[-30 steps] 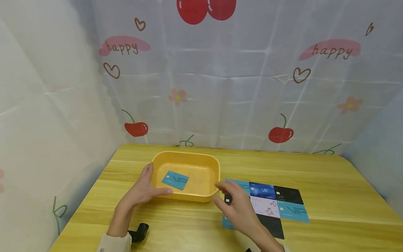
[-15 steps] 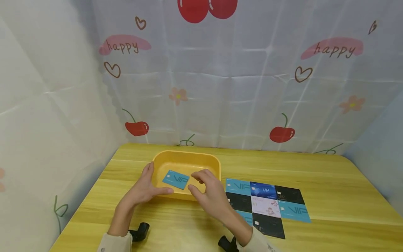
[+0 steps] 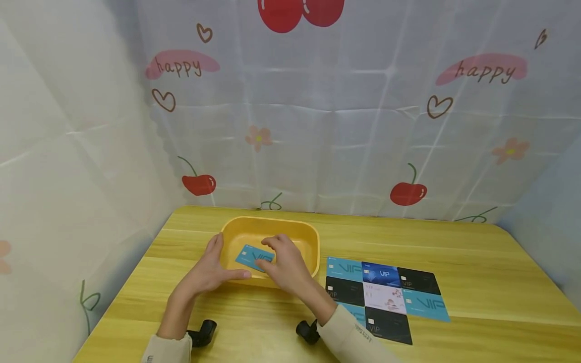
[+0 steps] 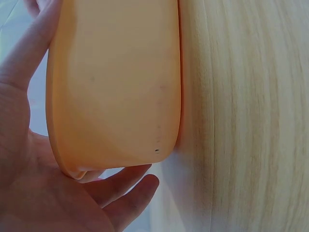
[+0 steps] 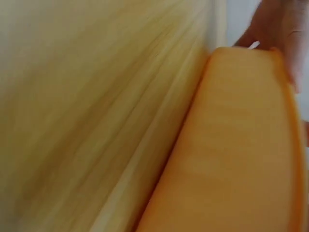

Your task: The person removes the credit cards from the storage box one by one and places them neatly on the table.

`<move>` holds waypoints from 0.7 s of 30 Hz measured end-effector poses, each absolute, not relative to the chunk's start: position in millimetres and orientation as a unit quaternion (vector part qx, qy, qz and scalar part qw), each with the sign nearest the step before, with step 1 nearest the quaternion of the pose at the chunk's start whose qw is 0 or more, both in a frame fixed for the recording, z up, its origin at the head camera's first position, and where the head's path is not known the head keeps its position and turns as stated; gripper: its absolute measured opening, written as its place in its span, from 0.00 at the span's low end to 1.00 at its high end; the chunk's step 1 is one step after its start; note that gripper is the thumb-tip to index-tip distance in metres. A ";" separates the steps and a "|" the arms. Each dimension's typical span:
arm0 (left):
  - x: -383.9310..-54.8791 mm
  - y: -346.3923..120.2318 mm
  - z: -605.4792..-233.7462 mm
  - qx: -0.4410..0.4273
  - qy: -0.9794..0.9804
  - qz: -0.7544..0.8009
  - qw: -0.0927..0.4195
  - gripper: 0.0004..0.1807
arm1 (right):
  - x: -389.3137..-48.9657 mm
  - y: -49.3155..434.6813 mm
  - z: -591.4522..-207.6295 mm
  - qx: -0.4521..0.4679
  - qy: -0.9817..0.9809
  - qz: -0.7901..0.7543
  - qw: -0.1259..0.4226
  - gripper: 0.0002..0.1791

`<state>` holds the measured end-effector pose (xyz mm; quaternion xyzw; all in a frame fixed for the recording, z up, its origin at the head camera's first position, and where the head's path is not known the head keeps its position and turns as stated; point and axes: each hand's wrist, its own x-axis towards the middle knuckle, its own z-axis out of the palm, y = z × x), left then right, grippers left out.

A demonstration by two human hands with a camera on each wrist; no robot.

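A yellow plastic basin (image 3: 260,224) stands on the wooden table. My left hand (image 3: 204,269) grips its left end, thumb along the front rim and fingers round the side; the left wrist view shows this hand (image 4: 53,193) against the basin's outer wall (image 4: 120,87). Inside the basin lies a light blue VIP card (image 3: 248,256). My right hand (image 3: 286,262) is over the basin, its bent thumb and fingers apart above the card's right part, which they partly hide. Only the basin's side (image 5: 231,145) and the left hand (image 5: 275,24) show in the right wrist view, blurred.
Right of the basin, several VIP cards lie edge to edge in rows: light blue (image 3: 345,268), dark blue (image 3: 381,274), black (image 3: 388,325) and a white one with pink flowers (image 3: 384,297). A printed curtain (image 3: 317,151) hangs behind the table (image 3: 476,262).
My right hand has moved left from beside the basin's right end to above the card inside. The left hand has kept its hold on the basin, and the card has stayed put.
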<state>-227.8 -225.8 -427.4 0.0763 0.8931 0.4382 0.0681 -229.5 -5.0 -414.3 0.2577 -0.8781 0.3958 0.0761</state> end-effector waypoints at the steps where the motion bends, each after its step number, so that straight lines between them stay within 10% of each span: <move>1: -227.7 -225.6 -427.4 0.077 0.893 0.439 0.069 0.74 | -231.8 -6.6 -415.1 0.261 -0.883 0.383 0.075 0.23; 21: -227.7 -226.7 -426.4 0.086 0.891 0.440 0.071 0.72 | -265.0 -34.4 -424.1 0.238 -0.921 0.309 -0.010 0.36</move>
